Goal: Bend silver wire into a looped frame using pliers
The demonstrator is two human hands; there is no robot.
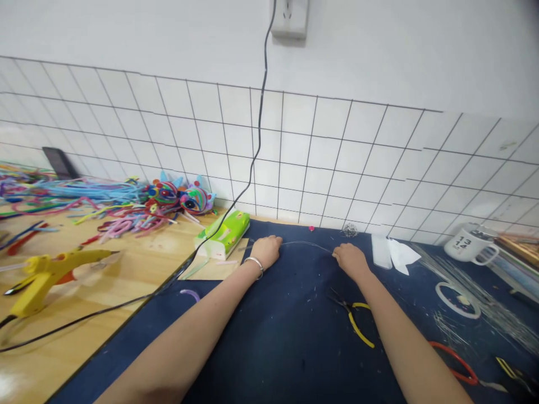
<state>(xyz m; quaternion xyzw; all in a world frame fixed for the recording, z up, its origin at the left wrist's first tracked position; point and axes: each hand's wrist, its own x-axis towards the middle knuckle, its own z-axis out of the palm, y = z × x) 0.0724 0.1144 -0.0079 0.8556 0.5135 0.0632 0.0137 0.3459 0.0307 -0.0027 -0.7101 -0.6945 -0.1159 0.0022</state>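
A white, grid-lined wall [189, 106] stood behind the wooden worktop [96, 331], much of which lay under a dark blue mat [269, 348]. A heap of coloured fuzzy stems [105, 193] ran along the back left, cut off by the picture's edge, as was the yellow glue gun [46, 275] nearer the front. At right spread a bundle of thin metal rods [499, 315]. A green pack [229, 230] lay by the mat's back left corner, its contents hidden; the white mug [465, 245], marked "13 14", had a dark mouth, and what it held could not be made out. The left hand [266, 251] and right hand [351, 261] were above the mat's far part, each grip closed on a thin wire [305, 243] that bowed between them, its ends covered by the fingers. Yellow-handled pliers [357, 322] lay beside the right forearm, which partly hid a red-orange-handled tool [458, 365]. Near the wall sat a silvery clump [349, 229], too small to identify, and a tiny pink piece [311, 228].
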